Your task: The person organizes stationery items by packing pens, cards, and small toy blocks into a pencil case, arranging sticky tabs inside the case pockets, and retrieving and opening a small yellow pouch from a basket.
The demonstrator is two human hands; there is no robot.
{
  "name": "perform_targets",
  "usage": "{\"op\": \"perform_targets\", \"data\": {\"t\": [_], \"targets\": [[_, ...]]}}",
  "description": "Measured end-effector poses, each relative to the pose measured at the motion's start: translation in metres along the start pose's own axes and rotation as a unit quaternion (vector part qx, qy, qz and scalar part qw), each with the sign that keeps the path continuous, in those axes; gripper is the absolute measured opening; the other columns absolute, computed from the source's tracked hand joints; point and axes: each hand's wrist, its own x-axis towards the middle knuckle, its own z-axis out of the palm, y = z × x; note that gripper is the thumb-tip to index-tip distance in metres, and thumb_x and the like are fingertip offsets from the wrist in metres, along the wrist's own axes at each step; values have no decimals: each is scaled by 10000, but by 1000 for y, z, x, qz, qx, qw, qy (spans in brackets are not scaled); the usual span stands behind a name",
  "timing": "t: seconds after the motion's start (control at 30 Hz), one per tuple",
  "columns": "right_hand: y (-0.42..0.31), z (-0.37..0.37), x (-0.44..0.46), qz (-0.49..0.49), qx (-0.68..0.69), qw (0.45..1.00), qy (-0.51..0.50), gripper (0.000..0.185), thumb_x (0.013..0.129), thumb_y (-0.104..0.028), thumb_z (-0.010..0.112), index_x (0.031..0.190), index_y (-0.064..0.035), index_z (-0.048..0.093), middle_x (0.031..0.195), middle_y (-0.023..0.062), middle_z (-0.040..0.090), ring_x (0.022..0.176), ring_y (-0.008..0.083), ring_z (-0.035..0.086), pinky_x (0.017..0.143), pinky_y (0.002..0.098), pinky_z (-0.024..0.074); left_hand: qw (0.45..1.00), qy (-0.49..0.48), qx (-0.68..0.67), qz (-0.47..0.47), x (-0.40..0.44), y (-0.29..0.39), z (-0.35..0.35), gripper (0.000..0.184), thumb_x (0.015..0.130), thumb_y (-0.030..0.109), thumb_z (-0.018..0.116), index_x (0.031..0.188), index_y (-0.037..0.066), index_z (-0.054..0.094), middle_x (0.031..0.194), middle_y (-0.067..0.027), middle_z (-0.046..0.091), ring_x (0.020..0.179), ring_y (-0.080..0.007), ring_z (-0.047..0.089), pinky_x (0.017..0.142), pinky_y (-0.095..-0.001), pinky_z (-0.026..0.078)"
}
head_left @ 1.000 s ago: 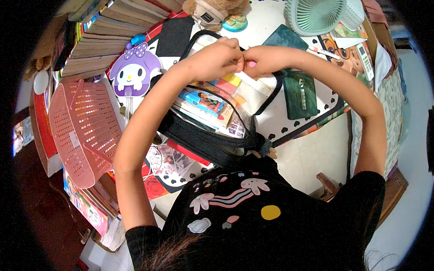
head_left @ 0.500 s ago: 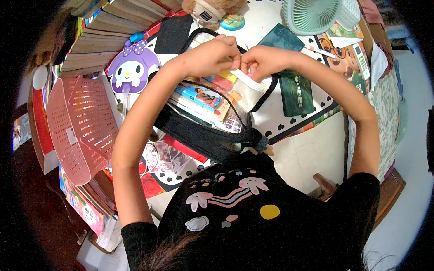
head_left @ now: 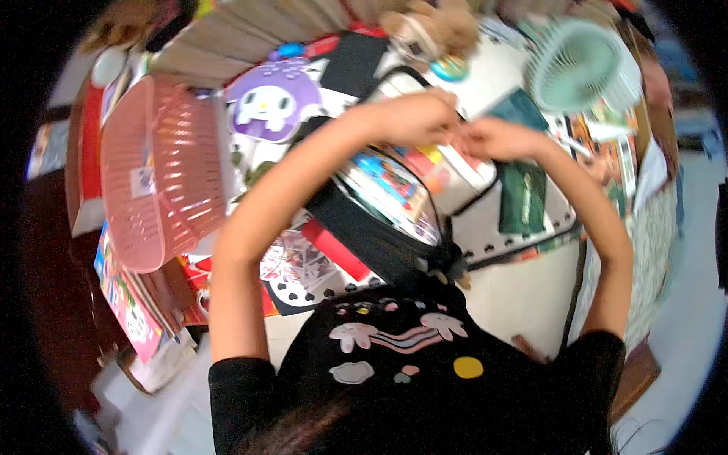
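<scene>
A black bag [head_left: 364, 231] lies open on the table in front of my body, with books and colourful packets [head_left: 390, 182] inside. At its far side is a whitish pouch [head_left: 472, 176] with a pale top edge. My left hand [head_left: 428, 117] is closed, its fingertips pinched at the pouch's top edge. Right beside it, my right hand [head_left: 494, 139] has curled fingers gripping the same edge. The fingertips of both hands nearly meet. Motion blur smears them, and the pouch's inside is hidden.
A pink basket [head_left: 163, 178] stands at the left, near a purple cartoon fan [head_left: 265, 106]. At the back are a row of books [head_left: 250, 38], a plush toy [head_left: 425, 34] and a green electric fan [head_left: 580, 68]. A dark green folder [head_left: 522, 197] lies right of the bag.
The whole view has shifted, so the table things appear farther right and the picture is blurrier. Both hands stay close together at the pouch, with the right hand's fingers now nearer its top edge.
</scene>
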Motion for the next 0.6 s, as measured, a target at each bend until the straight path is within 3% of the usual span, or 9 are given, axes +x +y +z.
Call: {"op": "perform_targets", "data": {"t": [0.13,0.17,0.2,0.27,0.33,0.4,0.47,0.53,0.6], "targets": [[-36,-12,-3,88,44,992,81,176,780,-86,452,868,-2,579,710,94,598,659,185,587,624,329,463,999,17,28,-38,-2,6,2,124,694,167,552,678,44,559,771,-136,501,794,-294,466,711,-376,377],[-53,-25,0,52,-179,969,165,168,744,-62,476,860,-12,586,726,135,600,660,248,591,633,331,460,999,1,36,-9,-2,4,1,124,685,174,551,664,52,551,751,-130,501,795,-293,466,707,-375,375],[-68,-35,7,33,-256,929,264,179,720,-49,490,865,-17,589,745,165,590,686,291,587,652,327,464,998,-11,40,-39,-3,9,-1,121,681,178,550,651,61,544,745,-119,504,799,-290,465,712,-372,377],[-97,-52,36,-65,-146,904,396,184,708,-42,498,869,-18,585,780,171,587,710,306,576,657,342,462,998,23,44,-47,-5,11,2,106,684,167,541,661,64,547,758,-119,513,795,-298,476,700,-382,387],[-127,-68,81,-253,-251,854,379,203,716,2,490,907,-6,556,768,129,543,676,234,574,630,295,458,994,4,64,-90,-3,14,7,102,688,155,532,688,55,554,779,-126,526,800,-308,493,694,-400,407],[-146,-70,137,-315,-308,842,312,217,717,-9,500,929,-17,548,813,126,521,750,247,567,653,315,468,987,-1,110,-120,-5,20,11,165,687,137,525,781,2,541,849,-145,549,899,-316,506,756,-410,431],[-150,-56,192,-297,-461,788,278,226,718,-35,505,940,-25,543,836,122,512,806,258,556,665,333,475,990,-2,102,-102,-4,20,11,197,688,107,514,825,-33,531,904,-182,551,953,-333,502,795,-413,422],[-148,-39,229,-241,-571,736,273,192,710,-69,505,887,-21,564,847,125,513,819,258,544,645,337,475,985,2,139,-106,-5,21,15,175,673,61,506,783,-47,589,900,-202,584,884,-339,551,770,-398,450],[-131,-34,260,-228,-601,717,271,161,715,-105,513,829,-6,568,835,128,510,785,270,541,615,349,473,981,96,153,-66,-4,8,32,185,663,23,500,804,-67,581,891,-226,584,869,-336,567,762,-391,448]]}}
